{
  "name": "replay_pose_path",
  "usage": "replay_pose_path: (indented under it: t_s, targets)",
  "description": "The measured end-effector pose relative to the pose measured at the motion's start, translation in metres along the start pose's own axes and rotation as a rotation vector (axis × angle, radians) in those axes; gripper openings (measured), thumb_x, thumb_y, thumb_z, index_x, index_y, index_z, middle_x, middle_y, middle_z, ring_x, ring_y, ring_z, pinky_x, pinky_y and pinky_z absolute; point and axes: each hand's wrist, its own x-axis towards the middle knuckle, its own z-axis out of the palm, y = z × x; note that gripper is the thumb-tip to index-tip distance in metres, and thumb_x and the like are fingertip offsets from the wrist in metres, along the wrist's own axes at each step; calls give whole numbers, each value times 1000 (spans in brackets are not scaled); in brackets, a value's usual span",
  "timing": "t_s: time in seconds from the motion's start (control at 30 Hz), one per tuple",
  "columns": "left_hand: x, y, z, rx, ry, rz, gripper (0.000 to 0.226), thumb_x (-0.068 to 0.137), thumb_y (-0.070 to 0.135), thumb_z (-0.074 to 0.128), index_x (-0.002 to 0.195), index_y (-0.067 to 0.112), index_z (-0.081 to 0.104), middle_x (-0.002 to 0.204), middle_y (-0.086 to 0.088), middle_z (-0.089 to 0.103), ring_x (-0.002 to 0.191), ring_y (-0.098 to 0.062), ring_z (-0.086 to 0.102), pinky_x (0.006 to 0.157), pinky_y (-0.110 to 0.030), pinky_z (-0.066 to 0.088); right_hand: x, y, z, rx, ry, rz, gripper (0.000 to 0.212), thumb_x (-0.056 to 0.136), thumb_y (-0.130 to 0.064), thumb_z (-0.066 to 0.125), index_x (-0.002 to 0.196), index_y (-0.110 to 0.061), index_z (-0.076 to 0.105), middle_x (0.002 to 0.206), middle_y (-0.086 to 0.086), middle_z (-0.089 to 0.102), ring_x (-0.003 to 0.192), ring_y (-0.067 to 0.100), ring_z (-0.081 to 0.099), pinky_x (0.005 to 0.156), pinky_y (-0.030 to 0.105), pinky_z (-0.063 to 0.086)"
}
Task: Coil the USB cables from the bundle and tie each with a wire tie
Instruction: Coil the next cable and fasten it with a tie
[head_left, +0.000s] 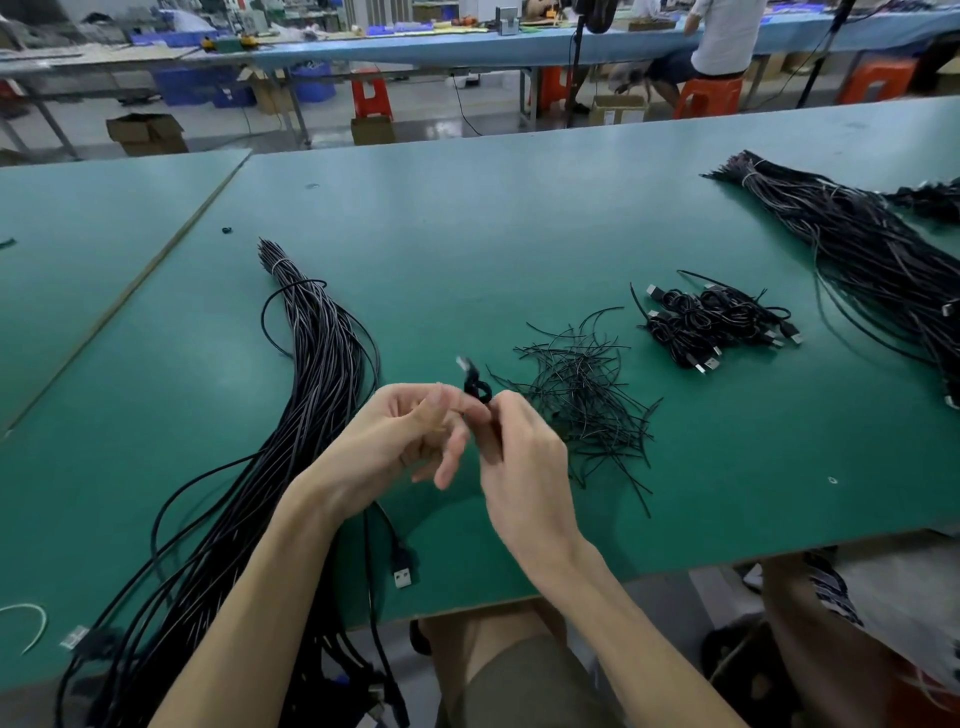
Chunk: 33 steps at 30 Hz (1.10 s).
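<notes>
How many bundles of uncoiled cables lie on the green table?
3. The left bundle lies on the left, reaching the near edge. The right bundle lies at the far right. A third bundle behind it is cut off by the frame, so more may be hidden.

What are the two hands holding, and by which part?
A coiled USB cable, pinched between both hands: left hand and right hand grip the coil's lower part, while its plug end sticks up free. Blur hides the finger contact.
</notes>
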Motion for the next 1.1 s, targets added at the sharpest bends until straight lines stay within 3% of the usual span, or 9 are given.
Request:
replay_pose_path:
  t_s: [0.1, 0.2, 0.37, 0.5, 0.57, 0.67, 0.8, 0.93, 1.1]
  targets:
    - [5, -2, 1, 2, 196, -3, 40, 98, 51, 62, 88, 15, 74, 64, 0, 59, 44, -12, 49, 46, -22, 31, -3, -4, 2, -75, -39, -153, 11, 101, -7, 62, 90, -7, 58, 85, 5, 62, 75, 23, 56, 68, 35, 48]
    - [6, -3, 0, 24, 270, 34, 31, 101, 39, 62, 106, 12, 77, 76, 0, 64, 52, -9, 50, 57, -26, 34, -3, -5, 2, -80, -50, -205, 13, 102, -7, 60, 88, -6, 59, 85, 4, 62, 76, 24, 56, 70, 38, 51]
    - [7, -1, 4, 257, 309, 109, 26, 103, 33, 58, 104, 20, 81, 70, -6, 51, 60, -17, 38, 53, -21, 33, -1, -2, 1, 55, -128, -103, 22, 101, -14, 63, 84, -17, 50, 83, -9, 55, 75, 15, 49, 69, 27, 40]
    - [9, -1, 7, 287, 301, 106, 43, 105, 43, 48, 92, 17, 81, 72, -10, 58, 60, -14, 46, 55, -19, 37, 1, -1, -2, 218, -134, -8, 19, 101, -13, 64, 84, -11, 56, 102, -4, 71, 85, 10, 60, 77, 21, 46]
    - [9, -2, 8, 315, 310, 86, 51, 107, 47, 40, 96, 20, 82, 90, 1, 70, 81, -11, 63, 71, -17, 46, 2, -1, -3, 282, -131, 15, 18, 101, -10, 63, 85, -8, 57, 102, -7, 72, 86, 8, 62, 78, 18, 47]
    - [12, -6, 8, 358, 240, 96, 55, 107, 45, 31, 105, 18, 80, 118, 1, 72, 115, -10, 64, 96, -25, 47, 4, 0, -6, 344, -90, 69, 21, 103, -13, 61, 83, -7, 55, 79, -15, 61, 70, 6, 54, 67, 14, 39]
    - [11, -6, 13, 287, 161, -9, 67, 102, 68, 24, 100, 32, 81, 88, -14, 76, 70, -17, 63, 59, -28, 46, 4, 1, -9, 355, -19, 118, 23, 105, -16, 59, 84, -8, 55, 76, -5, 62, 69, 10, 55, 67, 17, 42]
    - [8, -8, 10, 341, 98, -16, 75, 93, 82, 31, 80, 24, 77, 59, -5, 69, 47, -18, 54, 47, -20, 34, 5, 2, -9, 350, 31, 147, 22, 104, -11, 59, 84, -6, 55, 77, 3, 63, 71, 18, 57, 66, 23, 46]
    - [6, -10, 10, 280, 35, 45, 19, 103, 31, 61, 109, 16, 70, 81, -6, 76, 44, -20, 61, 41, -22, 40, 6, 5, -8, 329, 88, 187, 23, 105, -15, 57, 83, -10, 53, 76, 3, 61, 67, 16, 59, 63, 31, 51]
